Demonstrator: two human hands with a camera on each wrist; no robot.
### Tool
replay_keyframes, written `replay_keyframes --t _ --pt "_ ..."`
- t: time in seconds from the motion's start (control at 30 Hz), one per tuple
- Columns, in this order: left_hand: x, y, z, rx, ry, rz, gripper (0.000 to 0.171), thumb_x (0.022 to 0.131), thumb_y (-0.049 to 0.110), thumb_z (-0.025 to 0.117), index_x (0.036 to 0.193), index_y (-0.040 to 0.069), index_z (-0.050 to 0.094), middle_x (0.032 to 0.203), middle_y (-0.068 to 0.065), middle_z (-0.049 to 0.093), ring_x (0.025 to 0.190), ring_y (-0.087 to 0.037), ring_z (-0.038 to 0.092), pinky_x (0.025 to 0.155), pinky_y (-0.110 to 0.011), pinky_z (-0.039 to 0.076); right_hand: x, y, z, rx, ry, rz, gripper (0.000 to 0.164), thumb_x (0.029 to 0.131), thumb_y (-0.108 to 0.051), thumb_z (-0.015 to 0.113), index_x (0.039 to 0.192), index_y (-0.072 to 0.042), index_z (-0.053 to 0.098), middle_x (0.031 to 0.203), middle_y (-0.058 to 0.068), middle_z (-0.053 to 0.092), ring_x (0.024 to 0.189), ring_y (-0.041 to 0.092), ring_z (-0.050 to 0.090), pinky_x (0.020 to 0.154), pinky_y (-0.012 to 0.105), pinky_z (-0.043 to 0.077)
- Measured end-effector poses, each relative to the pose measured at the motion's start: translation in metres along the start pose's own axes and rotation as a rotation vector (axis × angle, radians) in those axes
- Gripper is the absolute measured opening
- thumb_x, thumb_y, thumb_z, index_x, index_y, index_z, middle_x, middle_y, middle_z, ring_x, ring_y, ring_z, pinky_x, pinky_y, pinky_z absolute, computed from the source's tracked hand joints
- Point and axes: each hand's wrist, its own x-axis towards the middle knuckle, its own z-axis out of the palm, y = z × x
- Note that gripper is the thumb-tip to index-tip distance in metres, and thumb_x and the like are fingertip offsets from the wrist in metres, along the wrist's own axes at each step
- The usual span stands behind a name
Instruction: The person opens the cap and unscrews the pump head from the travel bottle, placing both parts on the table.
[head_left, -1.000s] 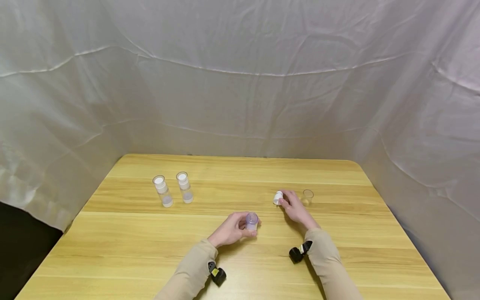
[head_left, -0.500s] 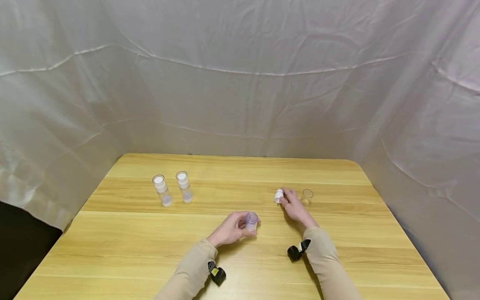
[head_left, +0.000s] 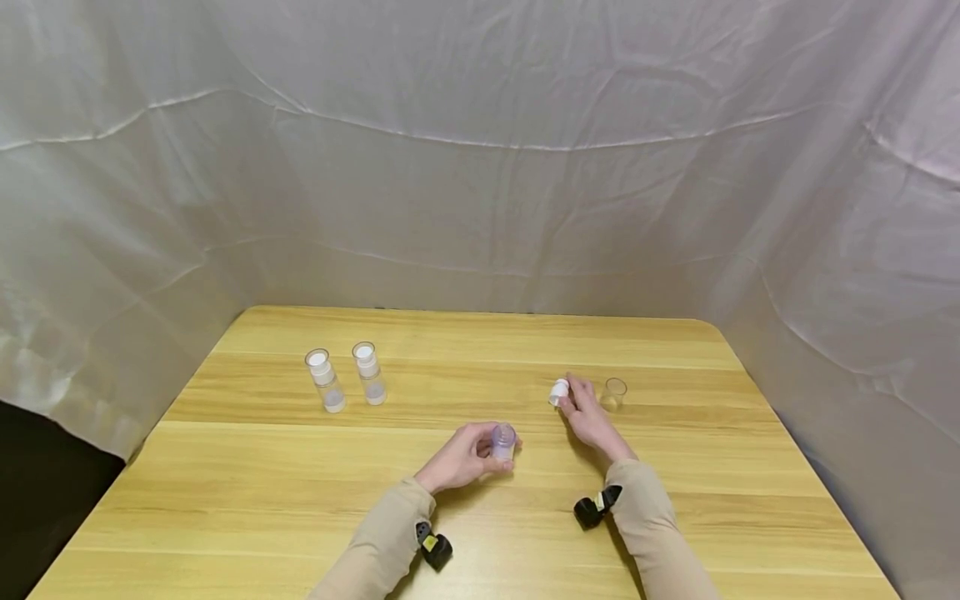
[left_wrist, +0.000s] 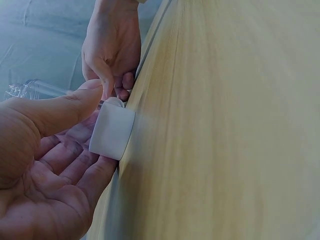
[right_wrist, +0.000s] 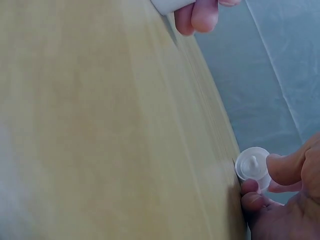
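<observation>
In the head view, the left hand (head_left: 465, 458) has its thumb and fingers curled round a small bottle (head_left: 503, 443), which stands upright in the grip with its clear neck bare at the top. Ahead of it and to its right, the right hand (head_left: 590, 421) pinches a white cap (head_left: 558, 392) low over the wooden table (head_left: 450, 525). A clear cup (head_left: 613, 395) stands just beside the right hand, on its outer side. Beyond the left hand and to its left, two upright bottles, a nearer one (head_left: 326, 382) and a farther one (head_left: 370, 373), stand near each other with white tops inside clear covers. In the left wrist view, the left hand's thumb and fingers hold the small bottle by its sides, its white base toward the tabletop, and the right hand shows beyond it. In the right wrist view, the right hand's thumb and fingers hold the cap, with a peg at its middle; it is seen too edge-on to tell whether the cap touches the table. The left hand's fingertips and the bottle's white base show at the top.
</observation>
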Motion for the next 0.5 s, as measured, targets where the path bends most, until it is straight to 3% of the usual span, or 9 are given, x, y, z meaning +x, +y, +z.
replay_keyframes --t 0.33,0.5 --pt "-0.0007 0.0011 -0.0003 0.011 0.003 0.003 0.035 0.088 -0.003 0.07 0.121 -0.008 0.063 0.123 -0.024 0.068 0.122 -0.038 0.063 0.111 -0.04 0.052 -0.0066 -0.0015 0.0026 0.003 0.044 -0.001 0.06 0.105 -0.007 0.041 0.155 0.013 0.013 0.149 0.04 0.024 0.123 0.049 0.047 0.117 0.066 0.033" --pt "-0.0007 0.0006 -0.0003 0.009 0.006 0.001 0.035 0.088 -0.003 0.071 0.121 -0.008 0.064 0.123 -0.024 0.068 0.122 -0.038 0.063 0.11 -0.038 0.052 -0.0076 0.0003 0.004 0.015 0.062 -0.015 0.059 0.105 -0.004 0.042 0.154 0.013 0.014 0.147 0.038 0.026 0.109 0.038 0.052 0.105 0.057 0.043"
